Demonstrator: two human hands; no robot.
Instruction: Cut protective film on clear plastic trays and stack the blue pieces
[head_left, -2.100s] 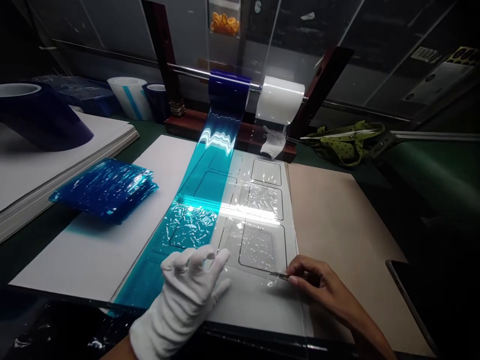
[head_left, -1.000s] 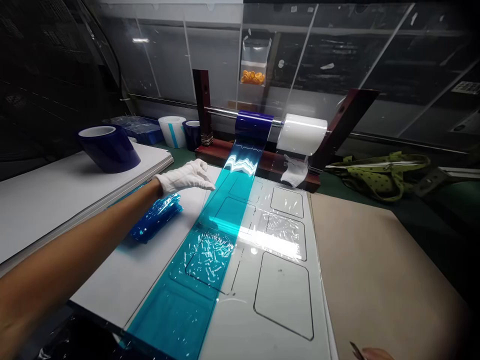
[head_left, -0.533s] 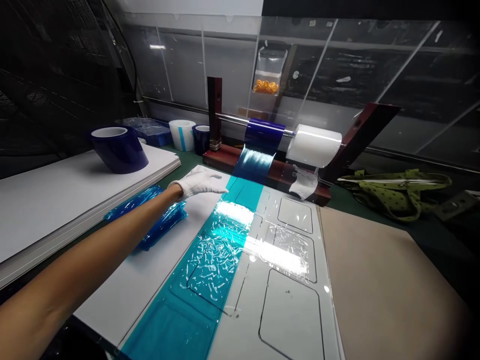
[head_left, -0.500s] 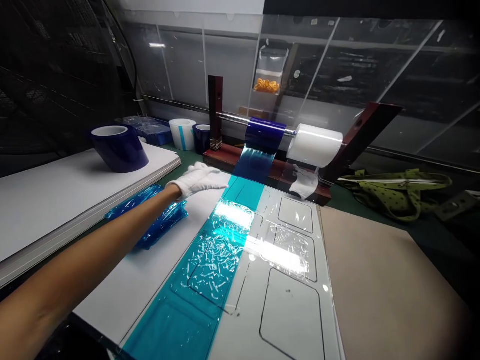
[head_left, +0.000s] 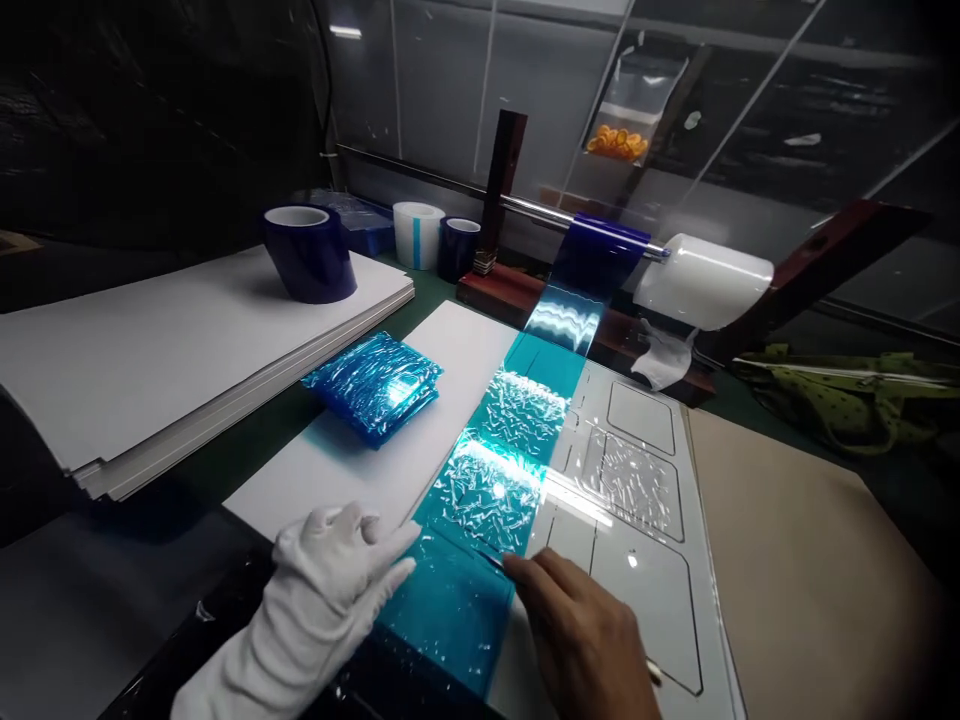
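Gloved left hand point(head_left: 334, 565) laid flat, fingers spread, on the near edge of the blue film strip point(head_left: 491, 480) stretched across the white cut-out sheet point(head_left: 637, 500). Bare right hand point(head_left: 581, 630) closed on a thin blade tool point(head_left: 491, 561), tip touching the film.

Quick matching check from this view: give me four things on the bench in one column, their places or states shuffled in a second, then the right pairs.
1. blue film strip
2. white roll
3. dark blue roll
4. stack of blue film pieces

A. stands on the stack of white sheets
B. hangs on the rod, right end
C. lies on the white board, left of the strip
D. runs from the rod toward both hands

1-D, 2-B, 3-A, 4-C
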